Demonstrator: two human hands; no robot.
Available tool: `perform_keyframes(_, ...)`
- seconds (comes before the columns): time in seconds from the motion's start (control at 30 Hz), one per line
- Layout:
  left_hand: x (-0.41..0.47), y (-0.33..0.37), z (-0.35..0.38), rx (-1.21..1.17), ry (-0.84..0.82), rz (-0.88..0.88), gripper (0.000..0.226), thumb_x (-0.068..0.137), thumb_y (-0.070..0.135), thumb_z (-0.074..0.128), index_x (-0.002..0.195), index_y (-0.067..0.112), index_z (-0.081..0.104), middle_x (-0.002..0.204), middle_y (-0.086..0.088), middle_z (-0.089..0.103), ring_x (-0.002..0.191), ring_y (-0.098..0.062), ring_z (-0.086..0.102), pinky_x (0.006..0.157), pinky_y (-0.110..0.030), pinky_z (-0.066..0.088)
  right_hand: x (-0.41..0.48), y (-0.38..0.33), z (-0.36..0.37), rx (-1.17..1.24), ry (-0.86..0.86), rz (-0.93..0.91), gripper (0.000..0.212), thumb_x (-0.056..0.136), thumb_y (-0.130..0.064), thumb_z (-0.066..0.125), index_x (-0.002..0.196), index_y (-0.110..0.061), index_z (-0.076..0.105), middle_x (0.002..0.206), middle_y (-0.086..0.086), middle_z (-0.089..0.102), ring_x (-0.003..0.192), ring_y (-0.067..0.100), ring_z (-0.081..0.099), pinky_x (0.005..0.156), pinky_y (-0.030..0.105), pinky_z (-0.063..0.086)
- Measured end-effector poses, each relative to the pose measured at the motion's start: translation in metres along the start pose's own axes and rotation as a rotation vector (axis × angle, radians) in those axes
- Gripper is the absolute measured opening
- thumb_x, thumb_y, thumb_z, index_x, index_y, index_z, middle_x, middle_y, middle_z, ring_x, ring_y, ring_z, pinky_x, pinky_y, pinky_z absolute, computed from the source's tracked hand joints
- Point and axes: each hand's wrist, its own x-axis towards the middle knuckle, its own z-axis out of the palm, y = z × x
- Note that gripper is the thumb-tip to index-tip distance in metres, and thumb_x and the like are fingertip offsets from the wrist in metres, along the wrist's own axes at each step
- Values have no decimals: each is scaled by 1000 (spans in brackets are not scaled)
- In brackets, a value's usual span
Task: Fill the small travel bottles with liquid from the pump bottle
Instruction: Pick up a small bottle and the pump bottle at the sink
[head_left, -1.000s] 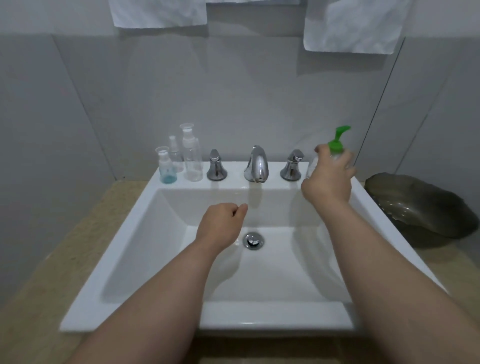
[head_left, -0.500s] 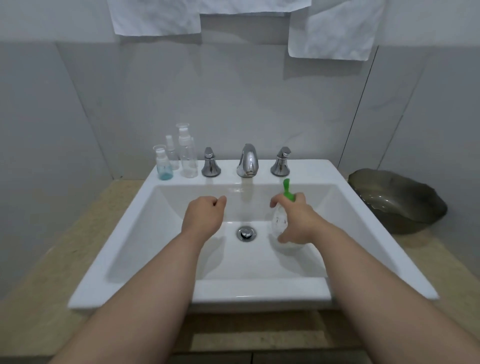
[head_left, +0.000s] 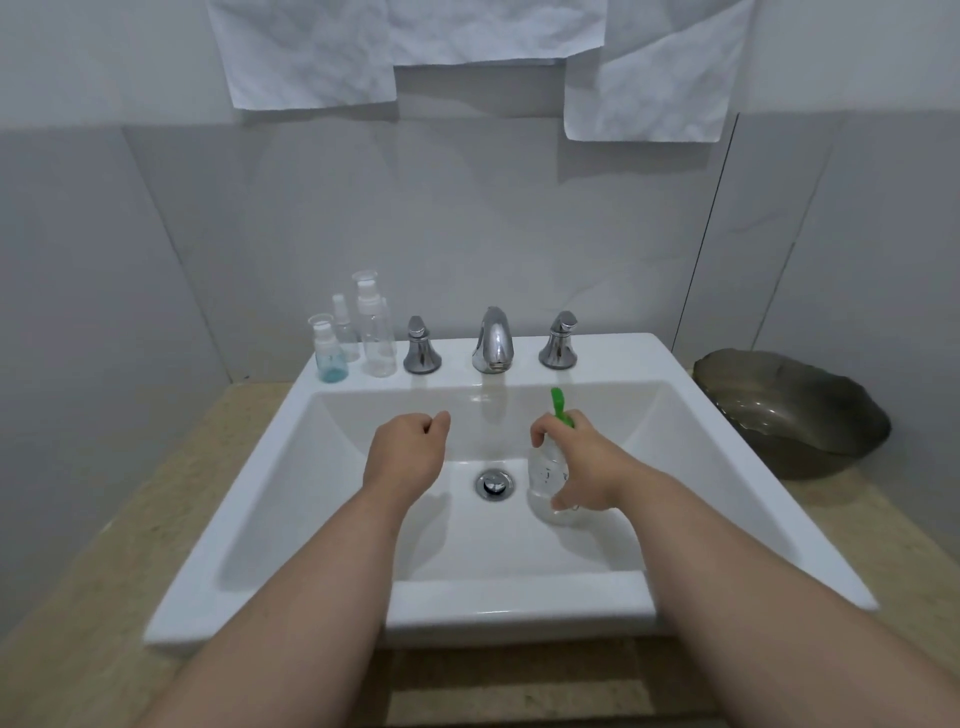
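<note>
A clear pump bottle (head_left: 545, 470) with a green pump head stands in the white sink basin, right of the drain. My right hand (head_left: 579, 465) grips it from the right side, fingers curled round its neck and body. My left hand (head_left: 408, 449) hovers over the basin left of the drain, curled in a loose fist and holding nothing. Several small clear travel bottles stand on the sink's back left ledge: a short one with blue liquid (head_left: 328, 353), a thin one (head_left: 344, 330) behind it, and a taller one (head_left: 375, 332) to the right.
The sink (head_left: 727, 467) has a chrome faucet (head_left: 492, 345) and two chrome handles (head_left: 421, 348) (head_left: 560, 343) on its back ledge, and a drain (head_left: 495, 483) in the middle. A dark glass bowl (head_left: 795, 410) sits on the beige counter at right. White towels (head_left: 311, 52) hang above.
My right hand carried the pump bottle from the sink's back right ledge down into the basin, right of the drain. The left hand stayed over the basin, curled.
</note>
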Motion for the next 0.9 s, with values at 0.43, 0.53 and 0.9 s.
perform_keyframes(0.43,-3,9,2,-82,48,6,54,106,37,50,61,16,29,56,1,32,56,-20,32,53,-34,23,-15,-27,-10,326,256,-21,42,72,-65,69,104,-51,47,141,2,43,130,27,46,105,48,43)
perform_keyframes(0.53,-4,16,1,-117,153,-10,54,106,35,49,60,14,33,56,0,38,59,-23,37,52,-35,26,-10,-32,-13,203,446,84,44,76,-78,53,102,-46,37,125,-2,51,117,24,50,109,58,34)
perform_keyframes(0.9,50,68,-61,123,370,79,56,98,18,56,151,21,39,145,-16,45,120,-42,57,96,-44,43,19,-43,1,56,1055,-175,27,97,-41,45,107,-17,52,102,0,60,91,27,55,82,39,33)
